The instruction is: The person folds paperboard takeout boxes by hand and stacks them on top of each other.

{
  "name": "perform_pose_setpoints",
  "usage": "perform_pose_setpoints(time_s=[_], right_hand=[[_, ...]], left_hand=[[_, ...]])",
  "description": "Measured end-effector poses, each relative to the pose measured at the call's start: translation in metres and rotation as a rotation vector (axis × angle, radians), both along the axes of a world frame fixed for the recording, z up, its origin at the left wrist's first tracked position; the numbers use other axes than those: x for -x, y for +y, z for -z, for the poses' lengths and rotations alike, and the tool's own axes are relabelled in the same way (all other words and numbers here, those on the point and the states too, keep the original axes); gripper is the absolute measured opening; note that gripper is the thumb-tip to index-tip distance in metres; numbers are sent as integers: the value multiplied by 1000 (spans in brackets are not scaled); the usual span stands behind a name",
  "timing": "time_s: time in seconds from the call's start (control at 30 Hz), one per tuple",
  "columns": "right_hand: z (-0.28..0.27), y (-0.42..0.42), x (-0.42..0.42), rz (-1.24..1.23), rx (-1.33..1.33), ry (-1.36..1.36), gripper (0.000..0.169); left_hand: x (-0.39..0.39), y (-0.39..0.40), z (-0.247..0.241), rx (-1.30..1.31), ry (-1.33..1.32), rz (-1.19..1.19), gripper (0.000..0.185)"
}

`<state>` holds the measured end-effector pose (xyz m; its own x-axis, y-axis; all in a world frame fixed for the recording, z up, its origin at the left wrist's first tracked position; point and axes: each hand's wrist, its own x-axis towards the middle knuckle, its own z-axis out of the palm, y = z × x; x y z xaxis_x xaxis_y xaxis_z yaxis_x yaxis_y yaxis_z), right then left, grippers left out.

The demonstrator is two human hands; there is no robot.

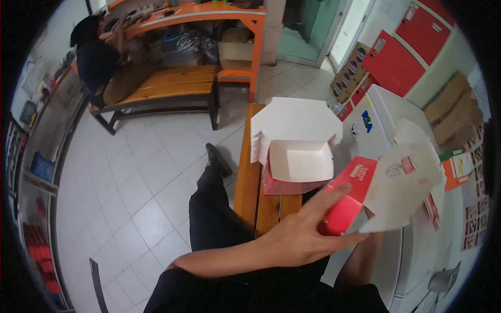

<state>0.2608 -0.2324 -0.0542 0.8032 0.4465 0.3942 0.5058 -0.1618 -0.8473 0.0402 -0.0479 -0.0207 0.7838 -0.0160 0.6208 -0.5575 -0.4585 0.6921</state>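
In front of me my left hand (313,231) grips a red cardboard food box (349,195) by its side, fingers on one wall and thumb below. The box is tilted, and its large pale lid flap (403,180) stands out to the right. My right forearm (362,254) rises behind the box; the right hand itself is mostly hidden by box and flap, so its grip does not show. Just beyond, a nested stack of red boxes (289,187) rests on a wooden bench (242,199), its top box (301,160) white inside with the lid raised.
White chest-like appliances (415,250) stand close on my right, red lockers (395,62) beyond. A person (96,58) sits on another wooden bench (176,82) at an orange workbench (195,15), far left. Shelves (41,180) line the left wall. My leg (209,199) extends beside the near bench.
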Motion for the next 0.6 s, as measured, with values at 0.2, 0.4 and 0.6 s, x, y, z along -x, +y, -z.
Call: perform_pose_setpoints(time_s=[0.2, 0.4, 0.6], right_hand=[[-1, 37, -30, 31, 565, -486, 39], [45, 76, -106, -31, 441, -172, 39], [18, 117, -60, 25, 675, -90, 46]], left_hand=[[-27, 31, 6, 43, -164, -265, 39], [-48, 120, 52, 226, 268, -466, 51], [-56, 153, 114, -22, 393, -422, 44]])
